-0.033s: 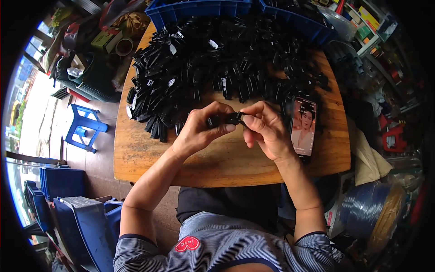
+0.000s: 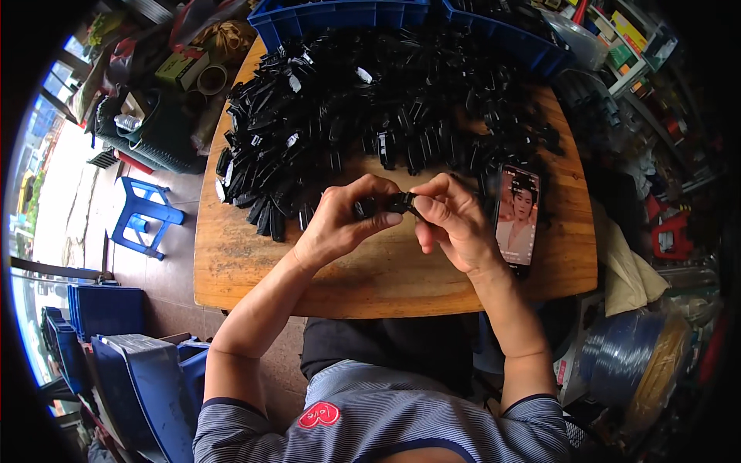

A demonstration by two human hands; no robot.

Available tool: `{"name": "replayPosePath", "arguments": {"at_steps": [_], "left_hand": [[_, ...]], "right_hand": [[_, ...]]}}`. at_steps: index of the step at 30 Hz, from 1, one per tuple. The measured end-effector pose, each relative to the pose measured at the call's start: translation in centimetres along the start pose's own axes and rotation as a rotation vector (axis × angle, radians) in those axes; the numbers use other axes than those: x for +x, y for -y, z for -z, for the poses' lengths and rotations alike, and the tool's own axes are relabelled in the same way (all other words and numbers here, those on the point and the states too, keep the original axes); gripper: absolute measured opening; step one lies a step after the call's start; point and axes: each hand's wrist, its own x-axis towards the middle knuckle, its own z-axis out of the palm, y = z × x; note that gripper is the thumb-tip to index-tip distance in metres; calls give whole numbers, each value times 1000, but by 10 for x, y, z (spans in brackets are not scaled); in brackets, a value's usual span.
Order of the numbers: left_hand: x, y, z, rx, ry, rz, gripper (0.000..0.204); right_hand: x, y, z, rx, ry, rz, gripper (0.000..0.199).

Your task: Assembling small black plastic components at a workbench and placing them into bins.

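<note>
Above the near half of the wooden table [image 2: 363, 285], my two hands meet at a small glossy black plastic part [image 2: 399, 202]. My left hand [image 2: 338, 222] grips its left end between thumb and curled fingers. At the other end, my right hand [image 2: 459, 224] pinches it with thumb and forefinger. Fingertips cover much of the part, so its exact kind does not show. Just beyond my hands spreads a large heap of similar black plastic parts [image 2: 332, 108], a few with pale or shiny faces.
A lit phone [image 2: 515, 220] lies right of my right hand. Blue crates [image 2: 340, 15] line the table's far edge. On the floor at left stand a blue stool [image 2: 147, 216] and blue bins [image 2: 139, 378]. A wrapped spool [image 2: 633, 363] sits at lower right, near a beige cloth [image 2: 627, 270].
</note>
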Motion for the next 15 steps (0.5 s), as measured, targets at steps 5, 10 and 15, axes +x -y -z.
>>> {"name": "replayPosePath", "arguments": {"at_steps": [5, 10, 15], "left_hand": [[-1, 2, 0, 99, -6, -43, 30], [-3, -11, 2, 256, 25, -140, 30], [-5, -16, -1, 25, 38, 10, 33]], "right_hand": [[1, -1, 0, 129, -19, -134, 15], [0, -5, 6, 93, 36, -199, 16], [1, -4, -9, -88, -11, -41, 24]]}}
